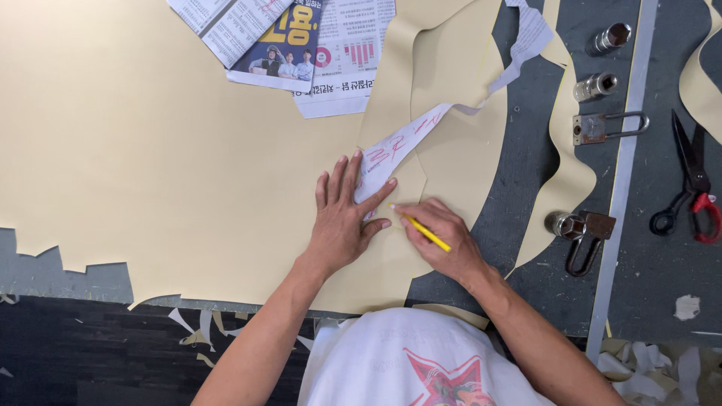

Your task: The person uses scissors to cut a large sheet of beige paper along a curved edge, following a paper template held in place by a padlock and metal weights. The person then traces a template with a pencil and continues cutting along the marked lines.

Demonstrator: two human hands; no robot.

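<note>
A yellow pencil point(426, 232) is pinched in the fingers of the right hand point(444, 237), its tip touching the lower end of a long white paper strip point(398, 143) marked with red scribbles. The strip lies on a large sheet of cream material point(150, 150) and curves up and to the right, away from the hands. The left hand point(344, 218) lies flat just beside the pencil tip, its fingers spread wide and pressing down on the strip's lower end and the cream sheet under it, gripping nothing.

The cream sheet covers most of the left and middle of the dark grey surface point(654, 263); its near edge is ragged, and a curved cut-out piece point(564, 180) of the same material runs along its right side. At the top, sheets of newspaper point(301, 45) lie on the cream sheet.

To the right, on the grey surface, sit two shiny metal sockets point(602, 60), a rusty padlock point(602, 128) below them, and nearer the person a second padlock point(583, 237) beside another socket. A metal rail point(620, 188) runs across the surface there. Past it lies a pair of black scissors point(692, 184) with red tape on one handle. Scraps of white and cream offcuts point(654, 361) lie at the near edge.
</note>
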